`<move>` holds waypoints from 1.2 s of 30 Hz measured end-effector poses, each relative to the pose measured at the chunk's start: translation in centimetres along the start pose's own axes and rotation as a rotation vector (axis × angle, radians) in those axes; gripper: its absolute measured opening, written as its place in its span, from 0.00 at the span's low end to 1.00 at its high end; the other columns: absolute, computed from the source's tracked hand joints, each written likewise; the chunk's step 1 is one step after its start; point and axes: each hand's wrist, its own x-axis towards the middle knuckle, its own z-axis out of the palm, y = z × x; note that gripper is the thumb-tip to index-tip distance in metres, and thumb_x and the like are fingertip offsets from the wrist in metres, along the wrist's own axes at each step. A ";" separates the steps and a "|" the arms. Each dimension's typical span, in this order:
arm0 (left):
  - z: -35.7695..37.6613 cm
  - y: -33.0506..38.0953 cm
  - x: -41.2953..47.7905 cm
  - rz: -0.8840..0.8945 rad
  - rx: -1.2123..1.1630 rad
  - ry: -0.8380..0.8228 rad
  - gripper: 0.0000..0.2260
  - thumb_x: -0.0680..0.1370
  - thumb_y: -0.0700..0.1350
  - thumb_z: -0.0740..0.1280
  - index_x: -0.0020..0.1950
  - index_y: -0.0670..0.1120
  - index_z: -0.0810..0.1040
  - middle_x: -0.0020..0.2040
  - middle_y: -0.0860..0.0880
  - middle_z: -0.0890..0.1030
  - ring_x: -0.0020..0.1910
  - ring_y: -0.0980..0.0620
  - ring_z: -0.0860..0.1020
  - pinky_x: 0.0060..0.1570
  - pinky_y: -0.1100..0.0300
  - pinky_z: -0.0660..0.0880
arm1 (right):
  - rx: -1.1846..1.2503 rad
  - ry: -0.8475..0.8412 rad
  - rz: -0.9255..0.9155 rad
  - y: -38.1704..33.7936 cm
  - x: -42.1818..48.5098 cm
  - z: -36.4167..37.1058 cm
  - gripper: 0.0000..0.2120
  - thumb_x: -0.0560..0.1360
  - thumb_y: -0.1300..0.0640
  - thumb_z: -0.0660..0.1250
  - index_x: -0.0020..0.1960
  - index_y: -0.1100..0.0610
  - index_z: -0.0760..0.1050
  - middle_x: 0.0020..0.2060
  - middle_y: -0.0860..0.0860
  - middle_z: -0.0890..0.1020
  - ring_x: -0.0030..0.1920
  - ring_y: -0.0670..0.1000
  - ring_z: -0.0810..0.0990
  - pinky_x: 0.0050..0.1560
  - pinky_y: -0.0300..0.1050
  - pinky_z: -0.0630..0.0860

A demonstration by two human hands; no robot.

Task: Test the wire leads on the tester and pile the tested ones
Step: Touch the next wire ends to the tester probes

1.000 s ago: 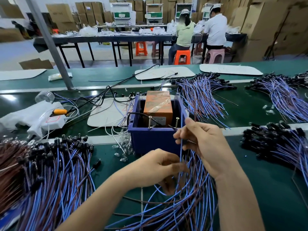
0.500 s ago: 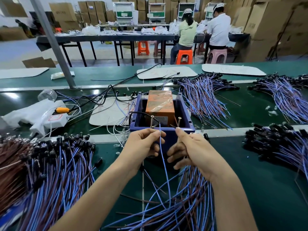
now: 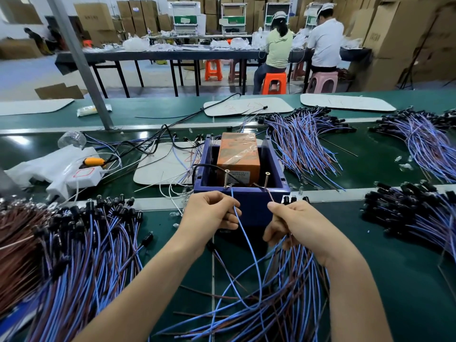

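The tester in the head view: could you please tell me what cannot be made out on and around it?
- Head view, whether the blue lead and brown lead tips touch the screws: too small.
- Head view, print on the orange box label: too small.
- Head view, blue bin floor: hidden by its near wall.
- Head view, left wire pile: cut off by the left edge.

**Tester** (image 3: pixel 249 206): a blue open-topped box in which an orange, tape-wrapped block (image 3: pixel 238 154) is seated. A left screw (image 3: pixel 226 178) and a right screw (image 3: pixel 266 180) are set upright at its near rim.

**Lead under test:** the blue wire (image 3: pixel 246 243) is held with its end just beside the left screw, and the brown wire (image 3: pixel 270 195) is held at the right screw.

**Other leads:** black-capped blue-and-brown leads are heaped in a left heap (image 3: pixel 74 255), a near heap (image 3: pixel 283 297) and a right heap (image 3: pixel 407 213).
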 end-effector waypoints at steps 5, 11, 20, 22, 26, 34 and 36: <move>0.1 0.0 -0.1 -0.019 -0.041 0.043 0.06 0.76 0.33 0.65 0.40 0.34 0.79 0.28 0.46 0.80 0.23 0.55 0.75 0.25 0.66 0.74 | -0.003 -0.010 -0.024 -0.2 0.0 0.3 0.34 0.83 0.53 0.55 0.16 0.53 0.62 0.29 0.55 0.83 0.26 0.48 0.78 0.25 0.36 0.69; 0.4 -0.1 0.0 -0.095 -0.193 0.069 0.06 0.77 0.33 0.64 0.41 0.33 0.78 0.28 0.44 0.80 0.21 0.54 0.74 0.24 0.66 0.73 | 0.008 0.021 -0.059 -0.1 -0.2 -0.2 0.30 0.83 0.54 0.55 0.20 0.53 0.60 0.29 0.55 0.83 0.27 0.49 0.78 0.26 0.37 0.69; 0.4 -0.1 0.0 -0.126 -0.223 0.053 0.07 0.77 0.34 0.64 0.41 0.35 0.79 0.29 0.45 0.81 0.23 0.56 0.75 0.26 0.66 0.75 | -0.002 0.016 -0.042 0.0 -0.1 -0.2 0.32 0.82 0.53 0.55 0.18 0.53 0.61 0.29 0.54 0.83 0.27 0.48 0.78 0.26 0.36 0.69; 0.4 0.0 -0.1 -0.129 -0.220 0.049 0.07 0.77 0.34 0.64 0.42 0.34 0.79 0.29 0.45 0.80 0.23 0.55 0.75 0.25 0.67 0.75 | 0.003 0.012 -0.038 0.0 -0.1 -0.1 0.32 0.82 0.53 0.55 0.18 0.52 0.61 0.29 0.54 0.83 0.27 0.48 0.78 0.27 0.37 0.69; 0.4 0.2 -0.1 -0.130 -0.216 0.040 0.07 0.77 0.35 0.64 0.42 0.34 0.79 0.29 0.46 0.80 0.22 0.56 0.74 0.25 0.68 0.74 | 0.003 -0.003 -0.037 -0.1 -0.2 0.0 0.33 0.82 0.52 0.55 0.17 0.53 0.62 0.28 0.54 0.82 0.27 0.48 0.78 0.26 0.36 0.69; 0.4 1.2 -1.9 -0.020 0.012 -0.233 0.10 0.77 0.40 0.66 0.38 0.47 0.83 0.39 0.48 0.83 0.27 0.56 0.76 0.25 0.66 0.71 | -0.033 -0.113 -0.099 -1.1 -1.3 0.1 0.31 0.82 0.47 0.55 0.20 0.53 0.65 0.24 0.51 0.77 0.23 0.47 0.71 0.28 0.37 0.67; 0.4 1.8 -2.5 0.033 -0.027 -0.310 0.12 0.77 0.41 0.65 0.36 0.48 0.83 0.44 0.49 0.85 0.28 0.57 0.75 0.25 0.67 0.68 | 0.009 -0.219 -0.142 -1.5 -1.8 0.5 0.29 0.82 0.47 0.55 0.23 0.51 0.73 0.22 0.49 0.75 0.22 0.45 0.72 0.25 0.33 0.66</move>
